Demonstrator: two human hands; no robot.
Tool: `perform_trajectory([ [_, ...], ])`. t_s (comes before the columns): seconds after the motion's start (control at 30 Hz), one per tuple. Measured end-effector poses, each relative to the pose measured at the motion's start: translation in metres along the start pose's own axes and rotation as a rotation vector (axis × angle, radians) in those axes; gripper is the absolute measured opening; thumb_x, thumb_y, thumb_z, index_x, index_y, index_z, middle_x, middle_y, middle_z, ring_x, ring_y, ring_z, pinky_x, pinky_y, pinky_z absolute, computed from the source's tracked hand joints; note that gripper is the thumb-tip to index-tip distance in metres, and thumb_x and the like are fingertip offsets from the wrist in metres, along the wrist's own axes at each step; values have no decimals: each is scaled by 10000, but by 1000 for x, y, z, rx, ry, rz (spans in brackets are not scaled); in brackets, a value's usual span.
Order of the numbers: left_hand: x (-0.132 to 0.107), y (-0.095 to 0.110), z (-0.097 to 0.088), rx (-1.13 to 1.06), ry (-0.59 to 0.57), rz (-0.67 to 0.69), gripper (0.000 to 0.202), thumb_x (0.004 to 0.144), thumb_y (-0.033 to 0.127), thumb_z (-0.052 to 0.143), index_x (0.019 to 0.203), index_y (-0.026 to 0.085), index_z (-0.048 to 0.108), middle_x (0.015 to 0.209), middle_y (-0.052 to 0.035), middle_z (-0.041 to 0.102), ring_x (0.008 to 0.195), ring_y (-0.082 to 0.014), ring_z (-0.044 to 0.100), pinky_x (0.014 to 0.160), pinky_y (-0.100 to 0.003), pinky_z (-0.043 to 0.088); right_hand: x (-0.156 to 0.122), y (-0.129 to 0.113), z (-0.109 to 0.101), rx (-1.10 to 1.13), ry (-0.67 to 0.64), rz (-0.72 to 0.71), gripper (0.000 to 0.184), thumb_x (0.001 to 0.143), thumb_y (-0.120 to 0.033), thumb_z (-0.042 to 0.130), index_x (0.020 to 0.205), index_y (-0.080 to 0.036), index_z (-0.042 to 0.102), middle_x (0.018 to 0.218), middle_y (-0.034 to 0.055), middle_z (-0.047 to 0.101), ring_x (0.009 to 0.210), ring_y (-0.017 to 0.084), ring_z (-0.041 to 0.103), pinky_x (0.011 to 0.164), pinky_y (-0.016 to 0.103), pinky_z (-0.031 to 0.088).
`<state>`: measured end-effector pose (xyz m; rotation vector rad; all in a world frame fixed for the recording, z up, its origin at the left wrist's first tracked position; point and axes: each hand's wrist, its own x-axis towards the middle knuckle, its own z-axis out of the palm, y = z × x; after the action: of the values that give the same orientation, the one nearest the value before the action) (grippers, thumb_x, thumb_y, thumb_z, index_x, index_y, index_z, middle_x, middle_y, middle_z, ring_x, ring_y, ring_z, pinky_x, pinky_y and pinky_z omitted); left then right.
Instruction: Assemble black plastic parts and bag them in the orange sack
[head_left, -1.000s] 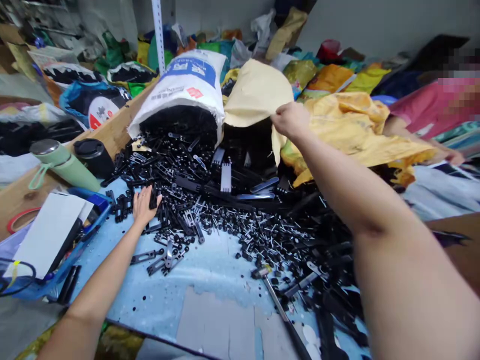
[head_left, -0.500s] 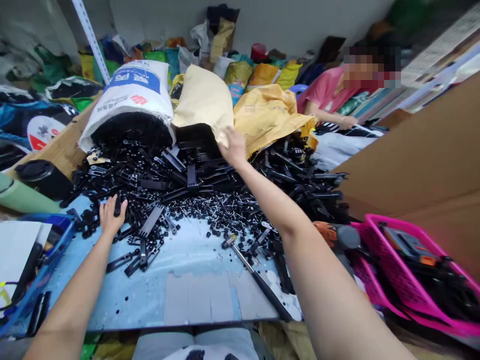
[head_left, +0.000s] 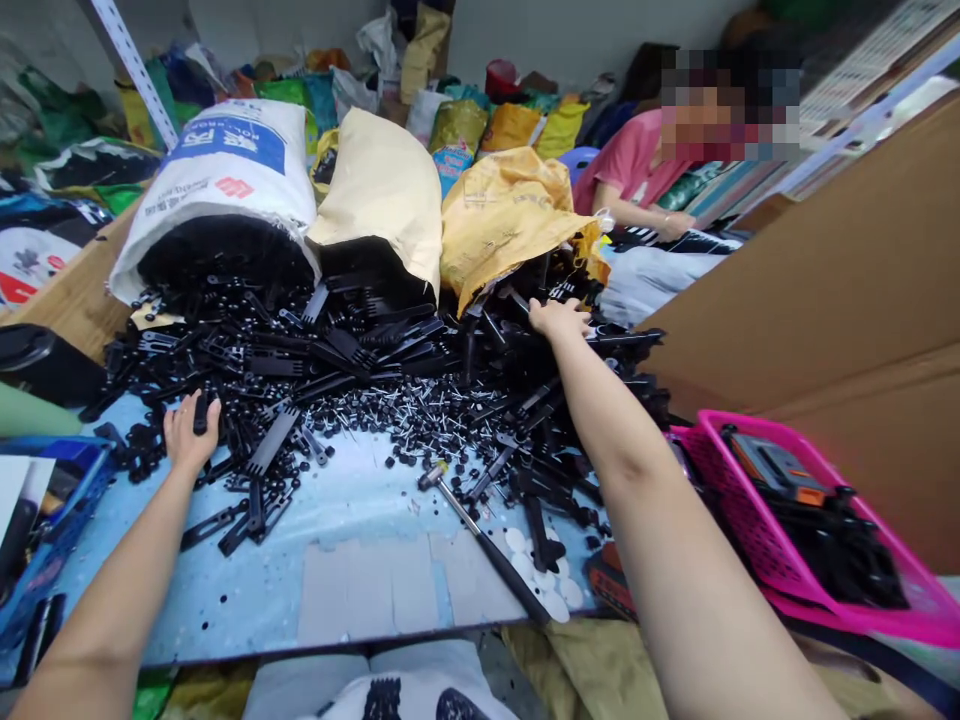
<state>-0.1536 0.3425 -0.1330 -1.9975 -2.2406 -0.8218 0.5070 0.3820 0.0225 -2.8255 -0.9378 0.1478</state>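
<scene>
A big heap of black plastic parts (head_left: 360, 370) spills over the blue table (head_left: 360, 590) from three open sacks: a white one (head_left: 225, 180), a cream one (head_left: 382, 190) and a yellow one (head_left: 510, 210). My left hand (head_left: 187, 430) lies on the heap's left edge, fingers curled round a small black part (head_left: 201, 412). My right hand (head_left: 559, 318) reaches far across and rests palm down on long black strips at the mouth of the yellow sack; whether it grips anything is hidden.
A small hammer (head_left: 480, 535) lies on the table near its front edge. A pink basket (head_left: 795, 560) with a power tool stands at the right beside a large cardboard sheet (head_left: 825, 290). A person in a pink shirt (head_left: 637, 170) works at the far right. A blue tray (head_left: 52, 500) sits left.
My right hand let go of the cream sack and moved right and down onto the black strips by the yellow sack. The view swung right. My left hand stayed on the heap.
</scene>
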Motion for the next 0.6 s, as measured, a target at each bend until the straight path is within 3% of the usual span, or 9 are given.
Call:
perform_trajectory([
  [0.1,-1,3,-1,-24,1,12,571,899,467,321,1283,81,493,1297,-171,533,1279,-270,414,1127,-441,186,-52,-6,21,-47,29,-185,756,772,-706,436,1267,-137,490,1350,247,335,1229,437,274,846,672,315],
  [0.2,-3,5,-6,-66,-3,2,524,915,406,302,1271,77,500,1275,-174,546,1246,-276,445,1126,-464,171,-116,-5,48,-59,19,-370,692,812,-621,467,1308,-140,427,1353,231,353,1246,382,292,869,633,348],
  [0.33,-1,3,-20,-126,-37,7,630,875,316,402,1449,126,227,1315,-158,503,1195,-273,485,1063,-443,314,-191,-19,72,-237,-141,-515,638,767,-515,600,1253,-116,492,1292,245,443,1216,391,341,895,653,297],
  [0.4,-1,1,-29,-130,-36,33,685,848,297,443,1465,164,178,1368,-147,442,1206,-273,470,1023,-409,374,-215,-42,71,-263,-82,-602,518,783,-462,596,1156,-103,572,1182,249,532,1165,411,382,909,652,259],
  [0.5,-9,5,-39,-117,-88,96,600,840,254,432,1422,180,306,1381,-129,421,1233,-264,438,1025,-389,371,-243,-94,62,-159,86,-951,381,890,-363,428,1131,-109,578,1168,232,545,1144,381,401,924,559,289],
  [0.6,-28,22,-48,-107,-28,19,536,859,257,402,1367,93,367,1308,-177,473,1204,-272,451,1010,-398,370,-272,-150,66,-144,23,-1265,376,925,-324,348,1184,-123,530,1202,187,528,1123,308,430,910,434,344],
])
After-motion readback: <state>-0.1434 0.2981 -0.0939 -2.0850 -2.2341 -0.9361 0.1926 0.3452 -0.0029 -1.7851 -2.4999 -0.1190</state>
